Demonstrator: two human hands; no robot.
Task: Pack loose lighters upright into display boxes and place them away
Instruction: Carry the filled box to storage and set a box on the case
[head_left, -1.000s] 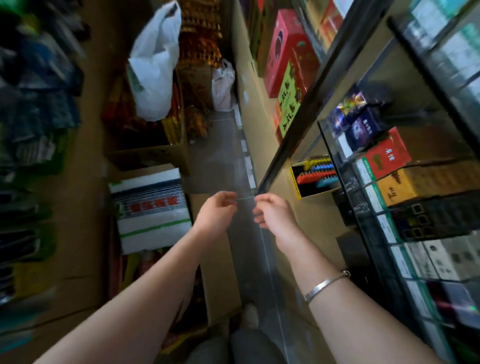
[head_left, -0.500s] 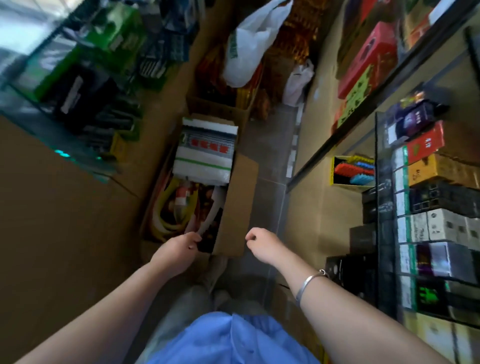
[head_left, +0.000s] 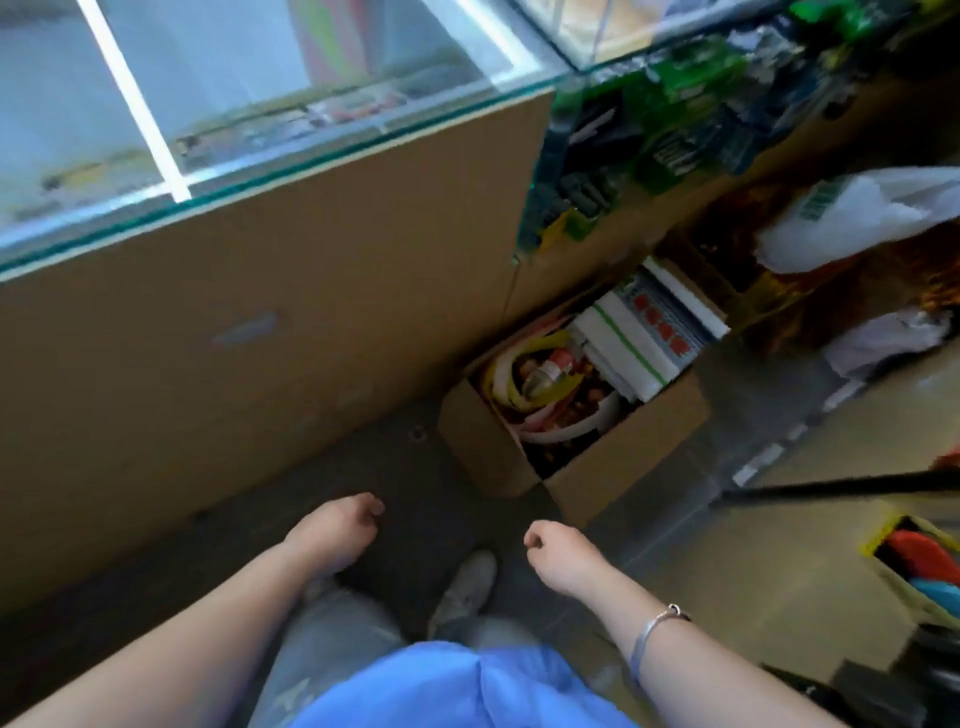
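Below the glass counter (head_left: 311, 140) I see both my hands hanging over the dark floor (head_left: 415, 467), with nothing in them. My left hand (head_left: 332, 530) is near the brown side of the counter, fingers loosely curled and holding nothing. My right hand (head_left: 561, 556) is further from the counter, also loosely curled with nothing in it, and it has a silver bracelet (head_left: 654, 626) on the wrist. The two hands are apart, not touching. An open cardboard box (head_left: 613, 467) full of mixed goods stands on the floor against the counter's end. The yellow display box (head_left: 914, 561) with coloured lighters (head_left: 924, 561) stands far from the counter, at the right edge, beyond my right hand; the picture is blurred there, so I cannot tell if they stand upright.
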